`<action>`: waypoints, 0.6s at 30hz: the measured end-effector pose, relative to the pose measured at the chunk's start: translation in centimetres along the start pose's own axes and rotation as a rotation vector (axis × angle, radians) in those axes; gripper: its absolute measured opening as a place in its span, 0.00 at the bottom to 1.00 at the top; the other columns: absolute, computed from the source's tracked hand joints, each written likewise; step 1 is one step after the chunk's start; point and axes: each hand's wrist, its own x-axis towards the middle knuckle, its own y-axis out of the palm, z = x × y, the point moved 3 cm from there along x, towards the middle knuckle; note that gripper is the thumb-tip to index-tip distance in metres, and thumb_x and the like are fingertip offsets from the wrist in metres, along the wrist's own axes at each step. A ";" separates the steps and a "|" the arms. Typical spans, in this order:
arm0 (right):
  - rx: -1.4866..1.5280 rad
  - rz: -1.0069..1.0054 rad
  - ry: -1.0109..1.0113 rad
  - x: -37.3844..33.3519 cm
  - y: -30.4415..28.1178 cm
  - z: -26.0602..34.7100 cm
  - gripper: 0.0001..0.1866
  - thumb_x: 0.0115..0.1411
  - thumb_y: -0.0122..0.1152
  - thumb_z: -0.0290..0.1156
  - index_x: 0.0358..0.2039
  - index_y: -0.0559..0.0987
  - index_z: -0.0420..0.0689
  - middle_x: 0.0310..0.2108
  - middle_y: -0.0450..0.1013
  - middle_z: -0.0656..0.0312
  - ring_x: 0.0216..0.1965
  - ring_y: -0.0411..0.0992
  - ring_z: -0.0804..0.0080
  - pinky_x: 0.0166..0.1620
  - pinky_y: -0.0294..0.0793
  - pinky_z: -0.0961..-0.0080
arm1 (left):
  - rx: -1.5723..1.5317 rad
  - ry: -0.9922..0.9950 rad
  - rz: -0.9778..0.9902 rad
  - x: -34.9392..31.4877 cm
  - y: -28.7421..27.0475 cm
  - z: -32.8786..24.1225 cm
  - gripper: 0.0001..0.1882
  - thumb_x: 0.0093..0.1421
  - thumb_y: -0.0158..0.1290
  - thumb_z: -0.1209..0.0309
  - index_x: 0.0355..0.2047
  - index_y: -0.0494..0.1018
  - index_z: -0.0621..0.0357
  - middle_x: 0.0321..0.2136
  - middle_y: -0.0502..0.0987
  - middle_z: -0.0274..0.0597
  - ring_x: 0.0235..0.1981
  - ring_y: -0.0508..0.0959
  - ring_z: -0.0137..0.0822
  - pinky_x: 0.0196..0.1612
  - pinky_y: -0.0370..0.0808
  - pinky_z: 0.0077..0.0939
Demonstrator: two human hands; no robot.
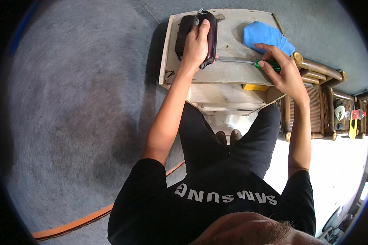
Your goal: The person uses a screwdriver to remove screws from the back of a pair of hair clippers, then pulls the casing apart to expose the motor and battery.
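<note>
My left hand (197, 47) is closed over a dark, glossy housing (211, 38) with two rounded halves, blackish to deep red, holding it on the left part of a pale wooden table (237, 45). Some of the housing is hidden under my fingers and palm. In my right hand (288, 75), thumb and fingers close round the green handle of a screwdriver (237, 61). Its metal shaft points left, and the tip meets the housing's near right edge; whether it sits in a screw is too small to tell. A folded blue cloth (265, 34) lies just beyond my right hand.
Below the tabletop is an open shelf holding a yellow box (255, 87). Bamboo furniture (310, 110) stands close on the right, with a bottle (357, 114) and a white object (339, 112) on it. My legs are at the table's near side.
</note>
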 end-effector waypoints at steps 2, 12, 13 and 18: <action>-0.002 -0.040 -0.030 -0.1 0.2 0.2 0.24 0.65 0.71 0.36 0.60 0.79 0.48 0.35 0.78 0.56 0.38 0.79 0.61 0.43 0.78 0.64 | 0.022 0.010 0.002 -0.1 -0.2 0.1 0.30 0.74 0.45 0.41 0.47 0.74 0.61 0.23 0.76 0.39 0.14 0.79 0.33 0.13 0.77 0.26; -0.017 -0.025 0.047 -0.4 0.3 -0.8 0.28 0.60 0.76 0.37 0.60 0.80 0.49 0.34 0.77 0.57 0.36 0.78 0.62 0.43 0.78 0.65 | 0.045 -0.004 -0.007 0.1 0.1 0.1 0.31 0.75 0.44 0.42 0.48 0.74 0.61 0.23 0.74 0.37 0.15 0.79 0.33 0.13 0.77 0.27; -0.033 -0.038 0.025 -0.4 0.4 -1.0 0.28 0.59 0.76 0.36 0.60 0.80 0.48 0.33 0.77 0.57 0.36 0.78 0.62 0.43 0.78 0.65 | 0.047 0.006 -0.010 0.2 0.0 0.2 0.31 0.75 0.44 0.42 0.48 0.74 0.61 0.23 0.74 0.37 0.15 0.79 0.33 0.13 0.76 0.27; -0.049 -0.044 -0.025 -0.3 0.2 0.0 0.25 0.60 0.75 0.34 0.58 0.81 0.48 0.33 0.78 0.55 0.36 0.79 0.62 0.43 0.79 0.65 | 0.071 0.037 -0.005 0.2 0.0 0.3 0.31 0.75 0.43 0.42 0.47 0.74 0.62 0.24 0.75 0.38 0.15 0.79 0.34 0.13 0.76 0.27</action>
